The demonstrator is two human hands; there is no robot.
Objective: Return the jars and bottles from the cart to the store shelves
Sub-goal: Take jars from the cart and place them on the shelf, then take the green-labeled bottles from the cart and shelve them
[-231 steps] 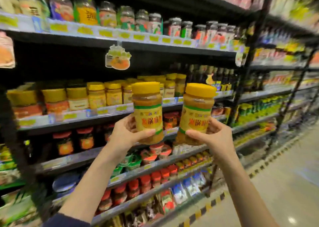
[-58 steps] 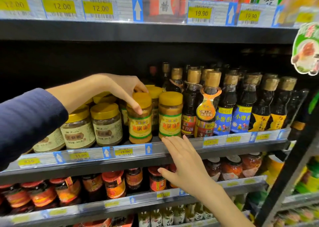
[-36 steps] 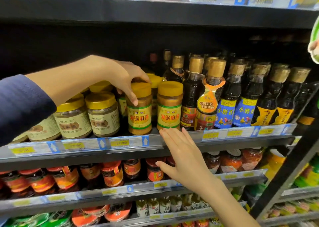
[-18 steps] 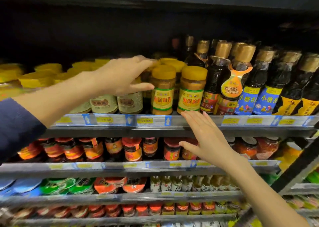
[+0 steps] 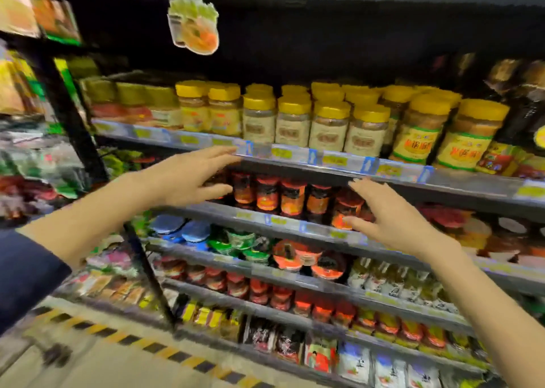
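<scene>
**Inspector:** State of the hands?

**Assistant:** The left hand (image 5: 188, 178) is spread flat and carries nothing; its fingertips lie at the price rail (image 5: 324, 160) of the jar shelf. The right hand (image 5: 386, 216) is likewise spread and carrying nothing, in front of the red-labelled jars (image 5: 292, 198) one shelf lower. Neither grips anything.

**Inspector:** And the task's items?

**Assistant:** The two green-banded sauce jars (image 5: 442, 133) stand upright at the right end of the yellow-lid row, at the shelf's front edge, just beside the dark bottles (image 5: 528, 98). The cart is out of view.

**Inspector:** Contents?

**Assistant:** Those two hold a tan paste, nearly to the lid. The cream-labelled jars (image 5: 312, 128) to their left hold a paler brown fill. All lids appear seated. The picture is blurred, so the labels are not legible.

**Inspector:** Step in hand, in your judgement?

**Assistant:** That pair looks shelved, so the hands are free for the next items. To do it well: turn to the cart, take one container per hand around the body rather than the lid, and match each to its own facing before setting it down.

**Inspector:** Risk?

**Assistant:** The row is tightly packed; a careless push could topple neighbours.
</scene>
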